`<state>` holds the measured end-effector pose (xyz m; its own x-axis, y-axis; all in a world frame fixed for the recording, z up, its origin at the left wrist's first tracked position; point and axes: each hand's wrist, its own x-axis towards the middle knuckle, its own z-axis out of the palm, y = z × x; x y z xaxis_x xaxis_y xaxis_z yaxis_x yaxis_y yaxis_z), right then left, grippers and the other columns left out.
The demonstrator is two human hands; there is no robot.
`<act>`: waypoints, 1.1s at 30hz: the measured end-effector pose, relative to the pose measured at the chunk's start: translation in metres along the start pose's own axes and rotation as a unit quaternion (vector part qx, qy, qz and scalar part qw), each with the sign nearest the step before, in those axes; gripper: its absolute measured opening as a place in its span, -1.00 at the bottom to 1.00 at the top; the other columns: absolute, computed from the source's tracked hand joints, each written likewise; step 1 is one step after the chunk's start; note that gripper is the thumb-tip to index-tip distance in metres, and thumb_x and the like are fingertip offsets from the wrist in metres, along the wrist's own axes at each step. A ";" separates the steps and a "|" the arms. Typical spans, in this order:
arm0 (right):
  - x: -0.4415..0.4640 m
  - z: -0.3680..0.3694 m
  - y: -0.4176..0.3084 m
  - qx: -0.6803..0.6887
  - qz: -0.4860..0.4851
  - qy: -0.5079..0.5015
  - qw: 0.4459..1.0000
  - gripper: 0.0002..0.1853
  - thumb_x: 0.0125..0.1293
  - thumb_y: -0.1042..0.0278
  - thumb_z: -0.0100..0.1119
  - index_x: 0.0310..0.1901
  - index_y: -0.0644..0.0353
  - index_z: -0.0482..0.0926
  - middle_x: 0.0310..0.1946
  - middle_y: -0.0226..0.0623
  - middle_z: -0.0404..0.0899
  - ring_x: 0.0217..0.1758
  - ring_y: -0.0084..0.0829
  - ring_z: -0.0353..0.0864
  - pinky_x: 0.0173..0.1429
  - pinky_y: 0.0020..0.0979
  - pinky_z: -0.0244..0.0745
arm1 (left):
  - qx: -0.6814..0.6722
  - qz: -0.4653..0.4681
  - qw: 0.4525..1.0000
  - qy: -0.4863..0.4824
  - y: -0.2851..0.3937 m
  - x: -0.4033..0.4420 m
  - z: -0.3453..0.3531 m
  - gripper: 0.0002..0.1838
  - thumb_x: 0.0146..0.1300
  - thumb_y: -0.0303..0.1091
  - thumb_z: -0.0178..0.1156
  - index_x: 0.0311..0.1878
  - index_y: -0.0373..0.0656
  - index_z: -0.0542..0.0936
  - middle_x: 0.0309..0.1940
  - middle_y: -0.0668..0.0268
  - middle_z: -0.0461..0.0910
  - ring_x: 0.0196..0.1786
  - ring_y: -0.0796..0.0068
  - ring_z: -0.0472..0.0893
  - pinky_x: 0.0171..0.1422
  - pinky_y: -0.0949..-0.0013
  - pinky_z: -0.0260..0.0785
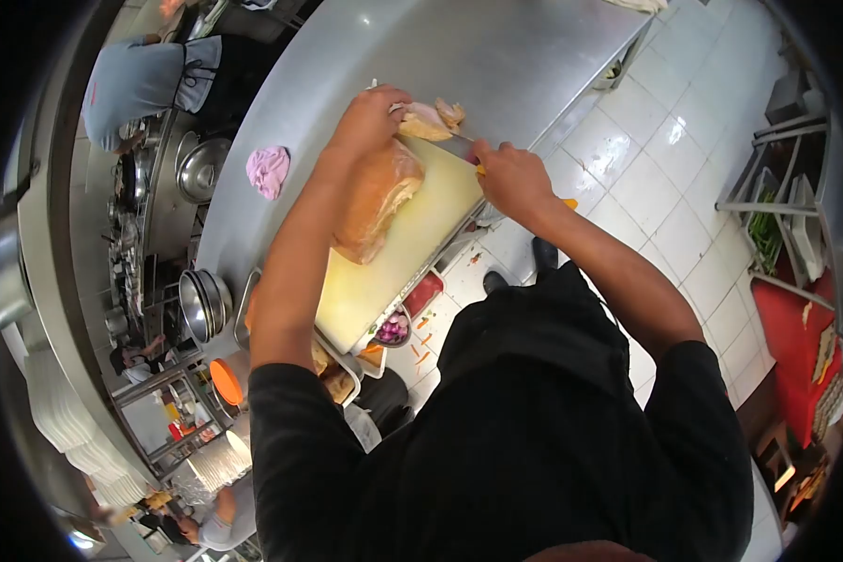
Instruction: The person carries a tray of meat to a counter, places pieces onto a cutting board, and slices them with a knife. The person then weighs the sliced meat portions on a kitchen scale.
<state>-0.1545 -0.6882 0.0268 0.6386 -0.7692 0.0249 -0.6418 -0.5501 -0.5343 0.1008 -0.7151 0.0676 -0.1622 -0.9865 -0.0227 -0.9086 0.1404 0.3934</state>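
Note:
My left hand [370, 117] is closed at the far end of the cutting board, its fingers on a pale yellowish piece of raw meat [423, 122] that looks like chicken. My right hand [515, 178] grips a knife [461, 138], whose thin blade points at the meat; a bit of yellow handle shows by the fingers. Below my left hand, a large orange-brown block [375, 201], glossy as if wrapped in plastic, lies on the pale yellow cutting board [445, 183]. My left forearm partly covers this block, and I cannot make out its kind.
A pink cloth [269, 171] lies on the steel counter [347, 47]. Metal bowls [204, 304], a bowl of purple onions [392, 328] and a red container [423, 293] stand near the board. Scraps litter the tiled floor [618, 150]. Another person [145, 84] stands across the counter.

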 end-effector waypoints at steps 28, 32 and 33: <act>0.047 -0.032 0.023 0.563 0.237 -0.249 0.752 -0.81 0.37 0.21 0.00 -0.17 0.14 0.35 -0.61 -0.35 0.40 -0.70 -0.53 0.31 -0.63 -0.46 0.24 | -0.126 -0.220 0.899 0.357 -0.035 -0.119 -0.065 -0.68 0.06 -0.27 0.40 -0.11 -0.18 0.69 -0.20 0.23 0.67 -0.08 0.38 0.64 0.03 0.33 0.47; 0.047 -0.045 0.008 0.562 0.247 -0.236 0.753 -0.76 0.35 0.23 0.04 -0.08 0.18 0.33 -0.59 -0.32 0.42 -0.70 -0.53 0.32 -0.63 -0.45 0.27 | -0.168 -0.283 0.904 0.273 -0.009 -0.186 -0.026 -0.29 -0.08 -0.14 0.52 0.17 -0.20 0.53 0.10 0.13 0.52 0.19 0.26 0.49 0.27 0.24 0.35; 0.045 -0.048 0.002 0.545 0.248 -0.224 0.769 -0.75 0.35 0.23 0.04 -0.07 0.18 0.33 -0.59 -0.32 0.42 -0.70 -0.53 0.32 -0.62 -0.45 0.28 | -0.176 -0.291 0.905 0.257 0.000 -0.196 -0.014 -0.16 -0.13 -0.11 0.54 0.24 -0.23 0.44 0.16 0.07 0.44 0.24 0.21 0.43 0.31 0.22 0.31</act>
<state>-0.1479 -0.7396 0.0673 0.6686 -0.4728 -0.5739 -0.2727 0.5621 -0.7808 0.1380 -0.5225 0.0852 0.5861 -0.8067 0.0748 -0.5890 -0.3608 0.7231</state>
